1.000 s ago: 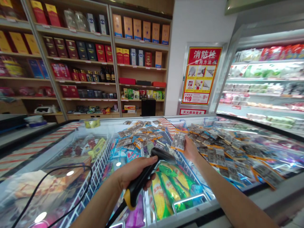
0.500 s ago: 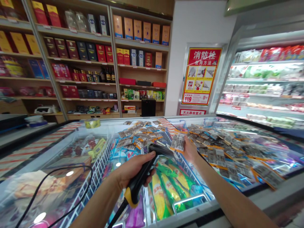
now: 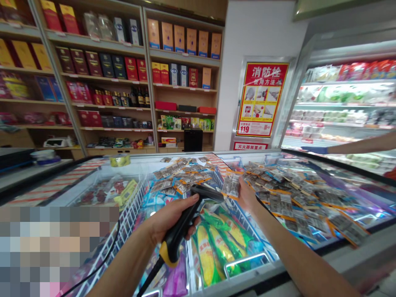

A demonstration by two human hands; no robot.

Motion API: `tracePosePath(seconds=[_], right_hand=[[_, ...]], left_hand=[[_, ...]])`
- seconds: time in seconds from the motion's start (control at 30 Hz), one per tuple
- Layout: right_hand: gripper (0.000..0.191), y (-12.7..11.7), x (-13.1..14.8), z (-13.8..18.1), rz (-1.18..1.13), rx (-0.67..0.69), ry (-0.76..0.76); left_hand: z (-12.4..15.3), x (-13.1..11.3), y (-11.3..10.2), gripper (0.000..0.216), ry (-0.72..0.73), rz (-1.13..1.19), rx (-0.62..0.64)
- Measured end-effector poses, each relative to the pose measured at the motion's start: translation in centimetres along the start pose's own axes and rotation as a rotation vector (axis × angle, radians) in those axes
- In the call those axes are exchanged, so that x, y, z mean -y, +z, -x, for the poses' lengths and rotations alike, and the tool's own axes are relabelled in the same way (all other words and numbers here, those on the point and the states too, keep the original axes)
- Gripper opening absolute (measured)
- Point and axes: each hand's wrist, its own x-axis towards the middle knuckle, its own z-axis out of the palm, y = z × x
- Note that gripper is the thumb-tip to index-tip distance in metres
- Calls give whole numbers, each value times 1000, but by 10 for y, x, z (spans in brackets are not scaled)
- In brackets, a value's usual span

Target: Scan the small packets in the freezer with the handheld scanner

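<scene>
My left hand (image 3: 173,218) is wrapped round the handle of a black barcode scanner (image 3: 182,225) with a yellow band at its base, a cable trailing down from it. The scanner's head points right, toward a small clear snack packet (image 3: 231,184) with orange edges. That packet is pinched in my right hand (image 3: 246,194), held just above the freezer's glass top. Right of this hand lies a wide spread of similar packets (image 3: 281,202), and a smaller pile (image 3: 188,175) sits beyond the scanner. Below the hands, corn-printed green and yellow bags (image 3: 213,251) fill a wire basket.
Chest freezer glass (image 3: 102,165) spans the front, with a white wire basket (image 3: 130,214) inside. Boxed goods stand on shelves (image 3: 182,55) behind. A red poster (image 3: 262,99) hangs on the wall. Another person's blue-gloved hand (image 3: 315,150) reaches in at right, by a lit cooler (image 3: 349,103).
My left hand and the scanner have shifted slightly left and up. The packet stays in my right hand, almost unmoved. Another person's arm with a blue glove has come in at right.
</scene>
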Motion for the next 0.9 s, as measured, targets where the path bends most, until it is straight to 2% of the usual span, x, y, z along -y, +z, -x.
tracePosePath(seconds=[0.13, 0.37, 0.63, 0.9], right_hand=[[29, -3, -1, -2, 26, -8, 0], [29, -14, -5, -9, 97, 87, -28], [28, -4, -2, -4, 30, -5, -3], [27, -5, 0, -1, 49, 68, -9]], left_hand=[[0, 1, 1, 44, -4, 11, 2], [1, -1, 3, 43, -3, 8, -8], [3, -1, 1, 41, 37, -26, -23], [2, 0, 4, 45, 90, -179, -39]])
